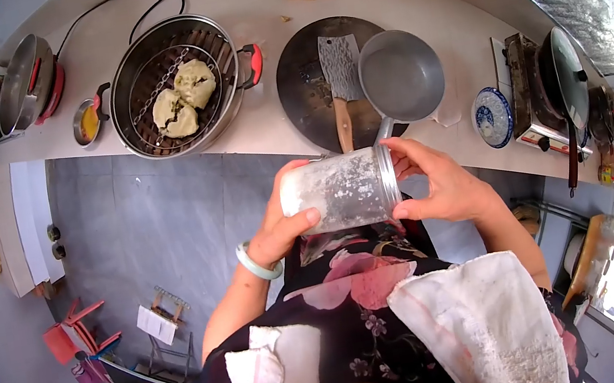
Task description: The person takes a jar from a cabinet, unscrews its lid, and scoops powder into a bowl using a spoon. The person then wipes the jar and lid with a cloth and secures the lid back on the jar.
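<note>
A clear jar [340, 192] with white powder in it and clinging to its wall lies sideways in front of my body. My left hand [283, 216] is wrapped around its bottom end, thumb across the side. At the other end, my right hand [439, 179] grips the silver lid [388, 182] between thumb and fingers. Just beyond the jar, a grey pan [403, 74] and a cleaver [340, 68] with a wooden handle rest on a round dark chopping board [297, 83].
Left on the counter [265, 113], a steamer pot [117, 114] holds two pale dough pieces [186, 98] on its rack. Beside it is a small bowl [86, 123] with yellow liquid. A blue-patterned plate [493, 117] and gas stove [528, 106] stand right.
</note>
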A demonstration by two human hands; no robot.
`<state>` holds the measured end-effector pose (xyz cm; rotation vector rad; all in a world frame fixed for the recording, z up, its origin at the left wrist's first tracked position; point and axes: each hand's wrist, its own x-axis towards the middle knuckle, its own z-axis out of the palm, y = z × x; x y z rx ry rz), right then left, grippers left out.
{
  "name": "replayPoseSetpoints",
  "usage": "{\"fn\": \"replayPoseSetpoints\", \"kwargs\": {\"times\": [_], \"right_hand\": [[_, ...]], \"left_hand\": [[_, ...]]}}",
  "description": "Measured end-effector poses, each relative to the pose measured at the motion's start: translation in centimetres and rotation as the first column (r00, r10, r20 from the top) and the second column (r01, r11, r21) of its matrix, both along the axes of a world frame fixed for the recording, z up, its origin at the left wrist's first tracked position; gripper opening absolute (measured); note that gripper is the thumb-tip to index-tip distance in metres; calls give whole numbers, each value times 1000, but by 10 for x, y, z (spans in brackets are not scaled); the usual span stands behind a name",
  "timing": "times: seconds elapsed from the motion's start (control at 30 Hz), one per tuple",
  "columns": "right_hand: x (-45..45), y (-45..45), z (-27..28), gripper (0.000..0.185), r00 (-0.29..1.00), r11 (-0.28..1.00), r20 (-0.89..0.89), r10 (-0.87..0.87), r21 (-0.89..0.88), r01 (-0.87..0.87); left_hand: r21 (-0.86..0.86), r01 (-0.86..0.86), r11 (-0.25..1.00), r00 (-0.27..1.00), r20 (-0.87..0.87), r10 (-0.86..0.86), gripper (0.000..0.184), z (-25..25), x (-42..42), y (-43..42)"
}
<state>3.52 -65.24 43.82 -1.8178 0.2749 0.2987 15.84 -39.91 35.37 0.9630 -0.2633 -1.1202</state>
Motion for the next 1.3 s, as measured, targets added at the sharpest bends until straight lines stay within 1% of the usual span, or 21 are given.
{"fn": "replayPoseSetpoints", "kwargs": {"times": [0.03,0.13,0.23,0.33,0.37,0.47,0.57,0.63,0.67,0.73,0.77,0.83,0.87,0.93,0.97,1.03,1.07,1.13,1.17,1.3], "right_hand": [[1,6,-1,93,1000,1000,0,-2,15,2],[6,24,-1,93,999,998,4,34,-55,-34],[10,46,0,91,999,997,-26,28,-72,-30],[8,61,-7,90,998,992,-54,30,-122,-37],[6,65,-8,90,998,992,-59,28,-125,-35],[5,78,-8,90,998,989,-49,26,-142,-33],[3,88,-6,87,998,985,-32,54,-159,-58],[3,93,-6,85,997,982,-28,74,-170,-77],[3,96,-6,83,999,987,-7,50,-153,-50],[0,106,-7,80,999,994,34,1,-112,3],[-3,109,-7,79,999,994,40,20,-113,-15],[-14,116,-4,76,998,993,53,46,-111,-40],[-22,121,-4,74,996,994,89,31,-105,-22],[-39,133,-5,70,987,995,160,-16,-96,32],[-48,139,-6,67,982,994,177,-68,-72,82],[-66,152,-16,61,966,984,196,-170,-21,177],[-74,157,-22,59,946,975,243,-214,1,220],[-88,170,-31,55,896,951,321,-305,54,305],[-94,180,-30,51,872,924,305,-382,99,370],[-110,202,-35,48,841,896,309,-444,125,426]], "left_hand": [[15,32,999,999,-23,-31,80,0,6,6],[1,117,993,982,-149,-116,75,4,22,22],[36,167,985,961,-227,-155,69,5,32,38],[55,172,983,947,-284,-150,66,0,33,53],[43,202,978,933,-312,-179,64,2,37,57],[14,242,970,916,-333,-224,61,5,36,69],[-10,267,964,918,-303,-257,58,8,30,82],[-3,244,970,890,-397,-225,58,12,19,90],[2,233,973,873,-442,-208,58,14,13,93],[-9,160,987,880,-451,-147,60,14,-6,97],[-12,124,992,882,-456,-116,61,13,-15,100],[-2,107,994,897,-431,-97,61,13,-27,109],[2,104,995,904,-417,-93,61,14,-34,112],[24,71,997,943,-327,-59,62,24,-49,117],[28,57,998,958,-282,-47,62,28,-57,118],[65,-72,995,996,-54,76,64,16,-82,121],[73,-140,988,989,59,136,65,11,-94,122],[81,-169,982,983,84,162,69,20,-111,127],[83,-171,982,982,93,164,69,20,-117,131],[135,-190,972,968,189,163,76,28,-132,150]]}}
